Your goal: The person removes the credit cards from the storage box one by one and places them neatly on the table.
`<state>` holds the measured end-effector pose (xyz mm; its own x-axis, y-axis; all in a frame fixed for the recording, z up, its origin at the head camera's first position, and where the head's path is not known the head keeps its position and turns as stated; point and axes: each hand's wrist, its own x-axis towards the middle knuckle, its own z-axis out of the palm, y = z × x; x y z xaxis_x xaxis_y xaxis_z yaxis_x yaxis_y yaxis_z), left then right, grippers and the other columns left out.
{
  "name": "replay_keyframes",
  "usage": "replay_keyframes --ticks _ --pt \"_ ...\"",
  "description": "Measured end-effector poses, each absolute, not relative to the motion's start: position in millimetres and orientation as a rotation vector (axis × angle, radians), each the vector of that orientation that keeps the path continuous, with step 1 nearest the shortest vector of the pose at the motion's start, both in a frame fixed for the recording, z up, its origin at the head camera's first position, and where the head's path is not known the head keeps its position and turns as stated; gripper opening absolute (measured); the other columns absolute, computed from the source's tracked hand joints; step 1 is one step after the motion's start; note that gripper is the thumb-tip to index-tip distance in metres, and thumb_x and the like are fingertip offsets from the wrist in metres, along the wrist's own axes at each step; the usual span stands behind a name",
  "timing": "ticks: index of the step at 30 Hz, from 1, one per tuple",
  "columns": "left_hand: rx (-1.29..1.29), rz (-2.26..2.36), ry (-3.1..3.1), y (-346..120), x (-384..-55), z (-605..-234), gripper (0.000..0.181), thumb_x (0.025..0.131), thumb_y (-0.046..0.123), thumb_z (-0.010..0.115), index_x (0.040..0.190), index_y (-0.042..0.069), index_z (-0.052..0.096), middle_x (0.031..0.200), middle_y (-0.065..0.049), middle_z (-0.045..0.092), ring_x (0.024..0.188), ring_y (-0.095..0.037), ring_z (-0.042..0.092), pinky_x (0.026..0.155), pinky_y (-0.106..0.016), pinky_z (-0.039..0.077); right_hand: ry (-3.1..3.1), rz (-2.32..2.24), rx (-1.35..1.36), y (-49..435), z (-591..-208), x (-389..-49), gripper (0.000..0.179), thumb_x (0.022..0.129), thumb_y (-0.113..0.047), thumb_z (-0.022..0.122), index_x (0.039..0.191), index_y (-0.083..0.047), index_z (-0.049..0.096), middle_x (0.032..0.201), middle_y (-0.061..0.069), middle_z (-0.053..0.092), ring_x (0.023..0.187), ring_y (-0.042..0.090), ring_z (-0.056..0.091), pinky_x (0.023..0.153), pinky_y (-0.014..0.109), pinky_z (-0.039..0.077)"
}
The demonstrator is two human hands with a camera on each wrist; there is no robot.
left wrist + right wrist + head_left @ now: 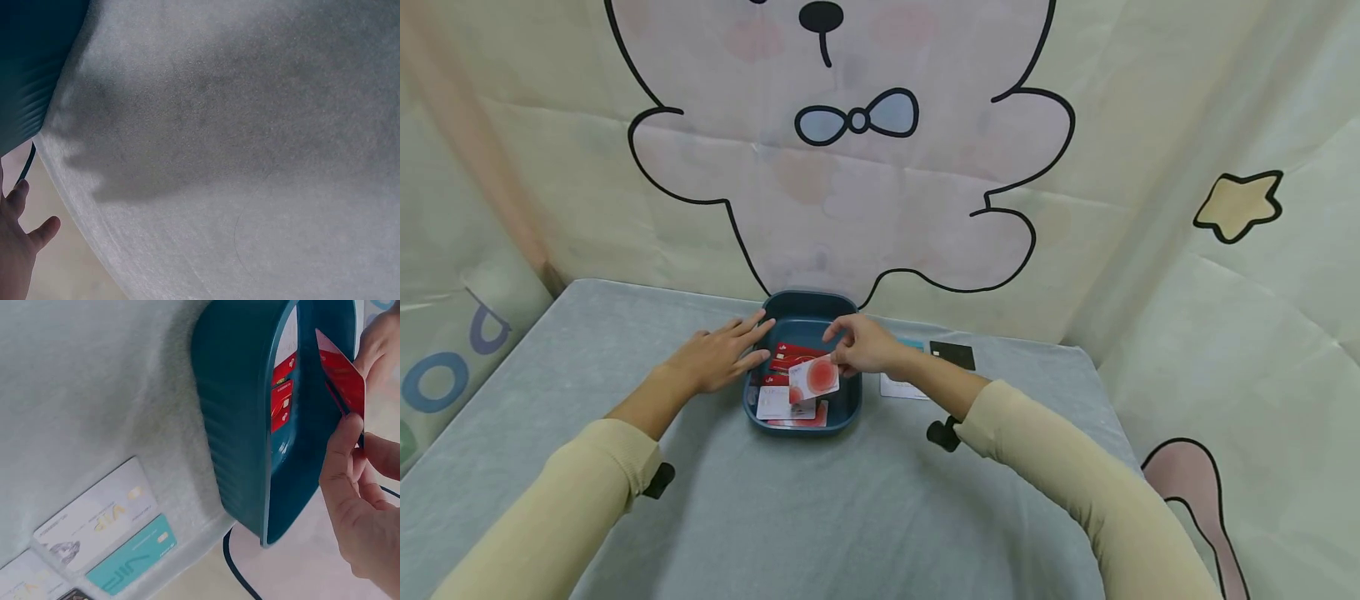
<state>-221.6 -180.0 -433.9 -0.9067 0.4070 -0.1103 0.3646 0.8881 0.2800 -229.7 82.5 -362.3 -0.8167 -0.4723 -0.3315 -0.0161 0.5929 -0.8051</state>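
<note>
Pinching the red-and-white card [817,377] over the tray [807,303] with your right hand [865,345], steady the rim with your outstretched left hand [718,358].

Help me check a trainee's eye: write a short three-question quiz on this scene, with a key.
1. Which of the person's hands pinches a card?
A) left
B) right
C) both

2. True or false: the tray has nothing in it.

3. Fill in: in the head view, the black card lies to the ____ of the tray.

Key:
1. B, the right hand.
2. False; red cards are among those lying in it.
3. right
</note>
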Motion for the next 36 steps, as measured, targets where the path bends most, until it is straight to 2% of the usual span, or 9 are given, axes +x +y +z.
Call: replay_keyframes --ticks 3,9,16,18,21,28,36 --pt "0.602 0.384 2.895 -180 -221 -434 0.066 0.104 0.043 0.045 0.159 0.012 0.024 0.164 -0.017 0.018 0.143 -0.048 0.027 0.104 -0.075 0.027 2.303 -1.144 -0.387 92 -357 -226 0.021 0.097 -0.001 0.061 0.118 -0.001 0.059 0.085 0.013 0.060 0.078 0.028 0.068 0.073 0.031 0.060" --pt "0.611 0.391 2.902 -180 -220 -434 0.065 0.104 0.043 0.045 0.158 0.012 0.025 0.164 -0.017 0.018 0.143 -0.049 0.028 0.104 -0.074 0.028 2.288 -1.194 -0.338 110 -349 -220 0.022 0.098 -0.002 0.060 0.120 -0.003 0.060 0.092 0.015 0.059 0.081 0.031 0.067 0.084 0.044 0.058" --pt "0.607 0.392 2.907 -179 -220 -434 0.065 0.104 0.043 0.045 0.159 0.013 0.025 0.164 -0.017 0.019 0.143 -0.048 0.028 0.104 -0.074 0.028 2.323 -1.206 -0.349 140 -348 -219 0.021 0.098 -0.006 0.062 0.117 -0.002 0.071 0.110 0.012 0.063 0.084 0.024 0.064 0.078 0.033 0.059" --pt "0.611 0.389 2.909 -179 -220 -434 0.065 0.105 0.043 0.045 0.159 0.013 0.025 0.164 -0.016 0.018 0.143 -0.048 0.028 0.104 -0.074 0.028 2.334 -1.200 -0.346 150 -349 -218 0.021 0.098 -0.007 0.063 0.116 -0.003 0.072 0.113 0.011 0.063 0.086 0.023 0.064 0.081 0.036 0.059" --pt "0.614 0.393 2.911 -180 -219 -434 0.065 0.105 0.042 0.045 0.159 0.012 0.025 0.164 -0.017 0.018 0.143 -0.048 0.028 0.104 -0.074 0.028 2.332 -1.214 -0.319 163 -351 -215 0.022 0.098 -0.006 0.062 0.117 -0.002 0.071 0.114 0.013 0.064 0.084 0.023 0.065 0.085 0.040 0.058" --pt "0.613 0.387 2.916 -180 -219 -434 0.064 0.105 0.042 0.045 0.158 0.012 0.026 0.164 -0.017 0.019 0.143 -0.049 0.029 0.104 -0.073 0.029 2.338 -1.265 -0.320 194 -358 -209 0.020 0.098 -0.005 0.062 0.115 0.002 0.070 0.106 0.014 0.066 0.079 0.022 0.063 0.081 0.035 0.058" --pt "0.604 0.398 2.910 -180 -220 -435 0.065 0.105 0.042 0.045 0.159 0.012 0.025 0.164 -0.016 0.018 0.143 -0.048 0.027 0.105 -0.073 0.027 2.332 -1.298 -0.201 223 -381 -205 0.019 0.097 -0.001 0.061 0.113 0.005 0.069 0.109 0.017 0.067 0.077 0.020 0.062 0.087 0.051 0.056"
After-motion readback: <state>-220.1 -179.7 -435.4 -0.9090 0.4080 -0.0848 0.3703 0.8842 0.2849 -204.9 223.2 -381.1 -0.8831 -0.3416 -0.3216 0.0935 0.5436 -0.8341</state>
